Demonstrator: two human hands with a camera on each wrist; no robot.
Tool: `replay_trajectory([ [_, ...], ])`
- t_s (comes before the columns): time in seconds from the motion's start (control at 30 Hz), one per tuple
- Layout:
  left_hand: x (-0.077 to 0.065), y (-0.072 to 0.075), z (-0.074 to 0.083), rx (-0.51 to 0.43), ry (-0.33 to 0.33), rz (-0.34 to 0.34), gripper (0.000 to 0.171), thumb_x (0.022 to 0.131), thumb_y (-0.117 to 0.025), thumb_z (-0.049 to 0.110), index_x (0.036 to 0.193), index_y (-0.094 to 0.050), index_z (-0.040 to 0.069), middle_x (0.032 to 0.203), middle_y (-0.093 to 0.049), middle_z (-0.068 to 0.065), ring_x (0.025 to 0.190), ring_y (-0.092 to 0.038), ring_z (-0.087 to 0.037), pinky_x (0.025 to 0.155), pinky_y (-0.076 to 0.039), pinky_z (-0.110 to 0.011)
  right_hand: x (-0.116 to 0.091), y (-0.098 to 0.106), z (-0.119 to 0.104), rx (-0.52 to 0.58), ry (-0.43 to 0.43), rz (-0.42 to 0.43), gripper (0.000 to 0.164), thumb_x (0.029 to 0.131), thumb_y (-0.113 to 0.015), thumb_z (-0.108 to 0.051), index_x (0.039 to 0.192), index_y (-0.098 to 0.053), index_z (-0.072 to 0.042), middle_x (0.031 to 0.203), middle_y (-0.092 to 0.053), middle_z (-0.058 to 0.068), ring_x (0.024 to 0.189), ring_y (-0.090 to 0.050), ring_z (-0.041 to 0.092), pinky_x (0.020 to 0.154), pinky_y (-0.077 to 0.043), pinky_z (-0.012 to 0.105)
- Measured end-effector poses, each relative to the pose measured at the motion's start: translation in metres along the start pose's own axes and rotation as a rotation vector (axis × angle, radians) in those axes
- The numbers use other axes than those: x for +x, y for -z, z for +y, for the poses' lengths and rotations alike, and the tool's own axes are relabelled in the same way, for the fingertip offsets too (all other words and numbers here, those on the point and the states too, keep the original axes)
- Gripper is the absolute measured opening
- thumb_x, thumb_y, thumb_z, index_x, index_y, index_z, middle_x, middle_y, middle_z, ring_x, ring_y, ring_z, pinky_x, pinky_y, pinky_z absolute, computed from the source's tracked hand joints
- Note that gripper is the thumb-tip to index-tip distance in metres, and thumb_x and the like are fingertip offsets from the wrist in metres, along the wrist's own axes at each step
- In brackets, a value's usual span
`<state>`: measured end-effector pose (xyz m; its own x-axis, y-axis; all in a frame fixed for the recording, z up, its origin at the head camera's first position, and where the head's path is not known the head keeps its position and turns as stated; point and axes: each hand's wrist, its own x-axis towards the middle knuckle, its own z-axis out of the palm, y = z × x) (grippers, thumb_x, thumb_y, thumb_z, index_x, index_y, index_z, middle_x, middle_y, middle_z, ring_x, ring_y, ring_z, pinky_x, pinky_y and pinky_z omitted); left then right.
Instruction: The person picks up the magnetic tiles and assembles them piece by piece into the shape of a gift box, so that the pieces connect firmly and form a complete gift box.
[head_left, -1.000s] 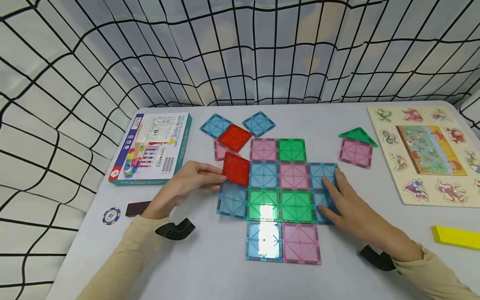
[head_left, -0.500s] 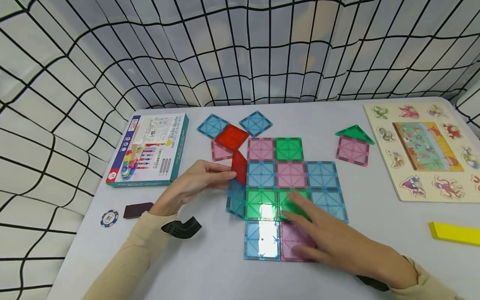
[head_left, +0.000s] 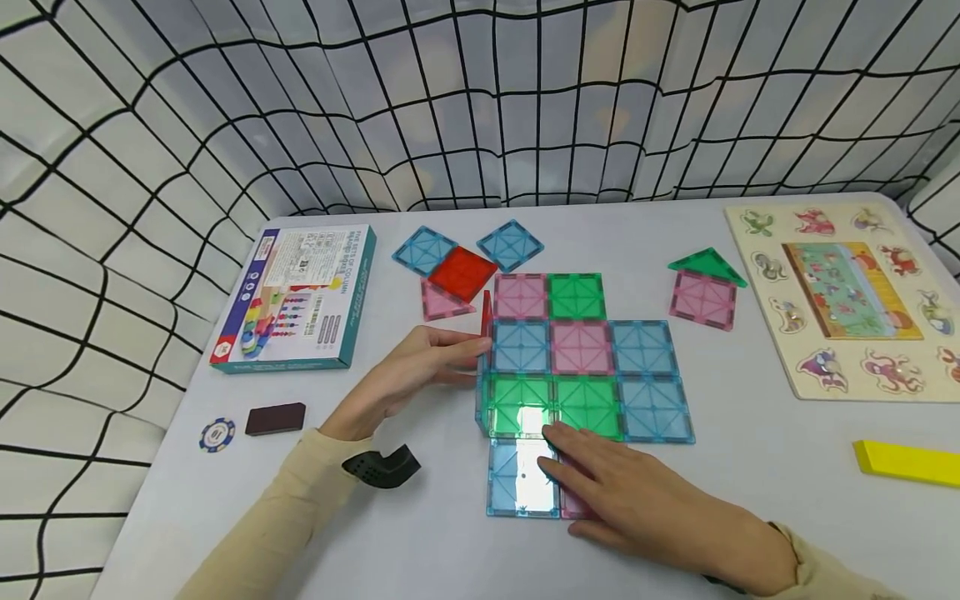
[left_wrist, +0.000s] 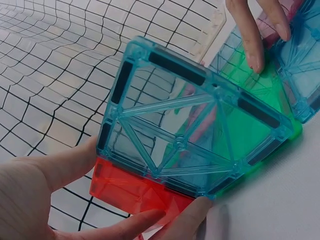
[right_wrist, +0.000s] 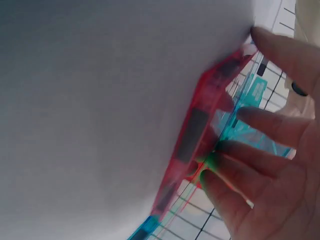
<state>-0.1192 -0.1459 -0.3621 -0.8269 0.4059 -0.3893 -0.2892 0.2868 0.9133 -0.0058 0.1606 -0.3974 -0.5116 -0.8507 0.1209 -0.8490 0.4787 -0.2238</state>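
Observation:
Translucent magnetic tiles in blue, pink and green lie edge to edge as a flat sheet, including a green tile (head_left: pixel 588 404) near its middle. Along the sheet's left edge stand a red tile (head_left: pixel 486 310) and a blue tile (left_wrist: pixel 180 144), upright side by side. My left hand (head_left: pixel 423 367) holds this pair from outside, thumb and fingers at the red tile by the seam in the left wrist view. My right hand (head_left: pixel 645 496) rests with extended fingers over the front pink tile (right_wrist: pixel 192 132), covering most of it in the head view.
Loose tiles, among them a red one (head_left: pixel 463 273), lie behind the sheet. A boxed set (head_left: pixel 296 300), a dark block (head_left: pixel 275 419) and a poker chip (head_left: pixel 217 435) are at left. A picture puzzle board (head_left: pixel 806 367) and a yellow block (head_left: pixel 911 462) occupy the right. Black netting surrounds the table.
My left hand has swung the red and blue tiles up from a low slant to upright. The right hand has left the right-hand blue tiles and moved to the front pink tile.

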Motion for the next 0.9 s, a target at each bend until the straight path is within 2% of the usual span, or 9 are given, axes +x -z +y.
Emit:
replay_trajectory([
  [0.17, 0.002, 0.000, 0.000, -0.001, 0.027, 0.016, 0.049, 0.106, -0.061, 0.027, 0.141, -0.059, -0.007, 0.131, -0.070, -0.020, 0.119, -0.068, -0.033, 0.103, -0.056, -0.045, 0.009, -0.001, -0.004, -0.094, 0.011, 0.009, 0.064, 0.099, -0.071, -0.047, 0.149, -0.057, -0.010, 0.156, -0.050, 0.017, 0.140, -0.054, 0.032, 0.103, -0.056, 0.044],
  [0.37, 0.002, 0.000, 0.001, 0.001, 0.033, 0.017, 0.048, 0.106, -0.061, 0.027, 0.139, -0.061, -0.007, 0.129, -0.070, -0.019, 0.118, -0.068, -0.034, 0.102, -0.056, -0.046, 0.014, -0.005, -0.005, -0.290, 0.103, 0.077, 0.060, 0.095, -0.077, -0.047, 0.138, -0.065, -0.008, 0.145, -0.059, 0.021, 0.134, -0.059, 0.033, 0.103, -0.056, 0.040],
  [0.53, 0.002, 0.001, 0.000, 0.005, 0.036, 0.022, 0.048, 0.105, -0.062, 0.028, 0.138, -0.061, -0.008, 0.129, -0.071, -0.019, 0.117, -0.068, -0.034, 0.102, -0.056, -0.046, 0.017, -0.006, -0.005, -0.416, 0.164, 0.067, 0.057, 0.098, -0.070, -0.049, 0.137, -0.065, -0.007, 0.142, -0.061, 0.022, 0.132, -0.061, 0.034, 0.103, -0.056, 0.039],
  [0.7, 0.002, 0.002, -0.001, -0.012, 0.044, 0.006, 0.049, 0.105, -0.062, 0.027, 0.139, -0.060, -0.008, 0.132, -0.068, -0.021, 0.118, -0.068, -0.034, 0.101, -0.057, -0.045, 0.019, -0.001, -0.006, -0.446, 0.178, 0.046, 0.056, 0.100, -0.067, -0.049, 0.136, -0.064, -0.007, 0.139, -0.063, 0.021, 0.128, -0.064, 0.032, 0.098, -0.059, 0.039],
  [0.9, 0.002, 0.002, 0.000, -0.039, 0.056, -0.015, 0.049, 0.106, -0.062, 0.028, 0.139, -0.060, -0.008, 0.133, -0.067, -0.021, 0.118, -0.068, -0.033, 0.100, -0.058, -0.044, 0.017, 0.009, -0.008, -0.388, 0.172, 0.071, 0.047, 0.102, -0.066, -0.042, 0.133, -0.068, -0.007, 0.131, -0.070, 0.015, 0.119, -0.070, 0.026, 0.091, -0.061, 0.037],
])
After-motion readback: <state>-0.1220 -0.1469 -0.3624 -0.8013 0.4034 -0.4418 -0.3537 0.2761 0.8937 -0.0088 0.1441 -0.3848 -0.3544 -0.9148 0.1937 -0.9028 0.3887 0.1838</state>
